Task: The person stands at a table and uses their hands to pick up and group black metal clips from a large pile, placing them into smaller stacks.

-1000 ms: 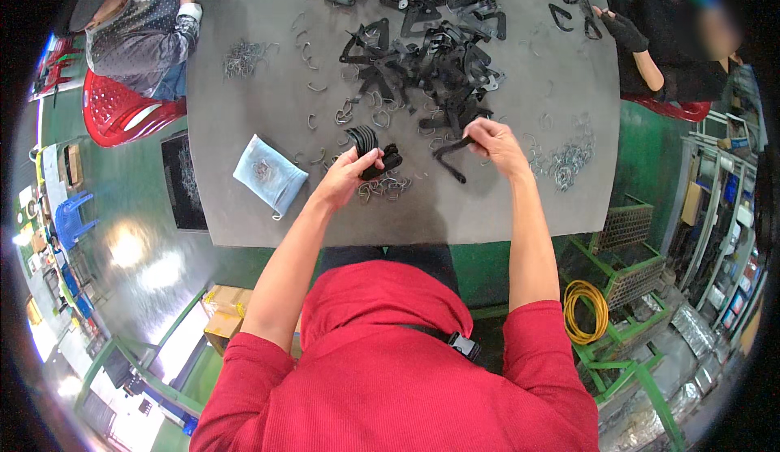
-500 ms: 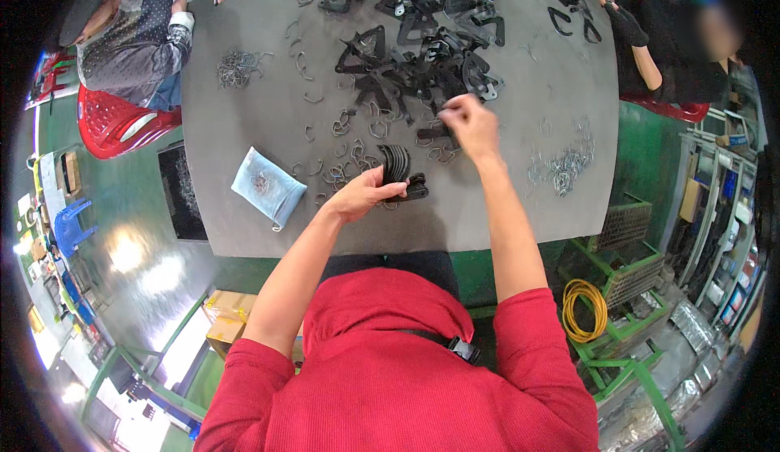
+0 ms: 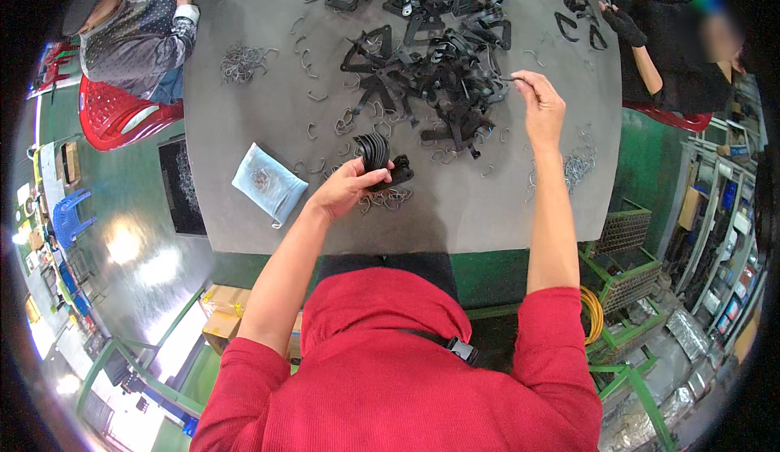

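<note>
My left hand grips a stack of black curved flat parts, their edges fanned side by side. Small wire rings lie on the table just by it. Out to the right, my right hand is closed in a pinch, thumb against fingertips. A thin dark piece sticks out of this pinch toward the pile; its exact kind is too small to tell. Beyond both hands spreads a big heap of black parts, several of them triangular loops.
A pale blue pouch lies on the grey table, left of my left hand. Bunches of wire hooks sit at the left and right. One person sits at the left, another at the right.
My right hand has moved right and slightly away from me, out from the heap's near side. My left hand has shifted a little left with its stack. More black parts lie at the heap's near edge.
</note>
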